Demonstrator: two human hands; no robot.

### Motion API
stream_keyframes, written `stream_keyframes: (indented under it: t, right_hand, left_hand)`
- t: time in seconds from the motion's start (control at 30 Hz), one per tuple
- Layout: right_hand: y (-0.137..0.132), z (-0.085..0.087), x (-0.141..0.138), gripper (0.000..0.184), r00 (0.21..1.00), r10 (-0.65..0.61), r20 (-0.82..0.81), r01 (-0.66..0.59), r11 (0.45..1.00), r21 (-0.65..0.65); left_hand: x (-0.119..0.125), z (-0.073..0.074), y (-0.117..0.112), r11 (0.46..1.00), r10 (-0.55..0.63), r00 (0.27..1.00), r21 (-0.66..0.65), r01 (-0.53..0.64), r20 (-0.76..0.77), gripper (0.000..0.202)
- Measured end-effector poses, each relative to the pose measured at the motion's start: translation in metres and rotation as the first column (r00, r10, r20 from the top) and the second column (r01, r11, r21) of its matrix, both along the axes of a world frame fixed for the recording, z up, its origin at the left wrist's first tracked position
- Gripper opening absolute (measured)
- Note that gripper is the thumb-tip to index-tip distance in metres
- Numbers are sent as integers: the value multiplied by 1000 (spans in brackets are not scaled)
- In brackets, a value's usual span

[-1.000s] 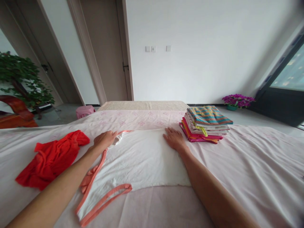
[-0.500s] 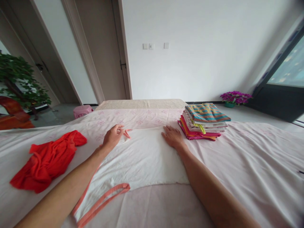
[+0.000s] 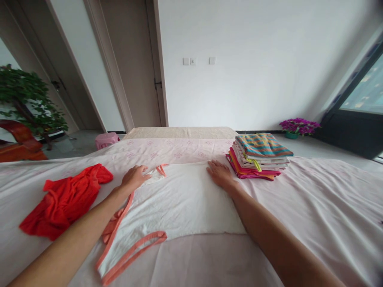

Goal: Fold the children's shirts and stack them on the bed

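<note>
A white sleeveless top with coral edging lies spread on the bed cover, its neck side to the left and its hem side to the right. My left hand rests at the far armhole, thumb and fingers apart, touching the cloth. Flat on the far right corner of the top is my right hand, its fingers outstretched. Left of my left arm lies a crumpled red garment. Just beyond my right hand stands a stack of folded clothes, with a striped piece uppermost.
A pale pink flowered bed cover spreads under everything. Beyond it are a pink stool, a leafy plant, a wooden chair and a pot of purple flowers. Doors and a white wall stand behind.
My left hand has moved left from the coral strap to the armhole edge, and its fingers have spread. The right hand stays on the top. The view has shifted slightly.
</note>
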State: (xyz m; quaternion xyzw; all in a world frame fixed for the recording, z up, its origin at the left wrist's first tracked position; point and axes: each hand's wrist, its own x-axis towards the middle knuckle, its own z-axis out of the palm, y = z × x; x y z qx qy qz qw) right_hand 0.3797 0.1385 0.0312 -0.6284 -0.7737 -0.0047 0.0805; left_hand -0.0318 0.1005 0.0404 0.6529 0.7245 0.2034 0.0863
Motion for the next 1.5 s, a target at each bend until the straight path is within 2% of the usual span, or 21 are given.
stream_keyframes:
  t: [0.1,0.23,0.37,0.5,0.6,0.73,0.83,0.93,1.0,1.13,1.3,1.5]
  right_hand:
    - [6,9,1,47,1000,20,-5,-20,1000,-7]
    - [22,18,-4,45,999,-36,-14,36,999,5]
    - [35,23,-7,40,1000,7,-6,-7,1000,16]
    - [36,32,-2,32,999,36,-19,-35,998,61]
    - [31,33,6,26,983,68,-173,-47,991,123]
    - [10,20,21,25,872,243,-424,-147,958,247]
    - [-13,9,29,38,846,325,-423,-238,940,245]
    - [-30,8,30,46,891,344,-298,-288,933,217]
    - [-37,13,25,40,903,358,-238,-307,925,225]
    - [-41,26,19,26,899,379,-219,-337,919,206]
    - [-45,28,26,28,916,319,-244,-296,946,129]
    - [-55,30,27,30,905,304,-298,-279,952,122]
  left_hand:
    - [1,7,1,997,14,1000,-75,-15,-8,45]
    - [-2,8,1,992,2,1000,-129,0,17,38]
    - [-8,4,1,990,-35,998,-139,41,45,29]
    - [-12,4,-1,993,-62,997,-97,67,56,22]
    - [-14,7,-7,996,-78,995,-39,81,63,20]
    - [-21,9,-26,978,-166,986,132,162,21,16]
    - [-26,5,-42,929,-256,961,249,274,-103,21]
    - [-25,4,-56,920,-282,940,224,322,-194,28]
    - [-21,7,-62,931,-251,940,208,300,-231,25]
    - [-13,18,-71,953,-154,952,215,214,-264,19]
    - [-9,21,-78,973,-161,963,130,191,-214,16]
    - [-12,17,-71,984,-41,990,169,63,-134,14]
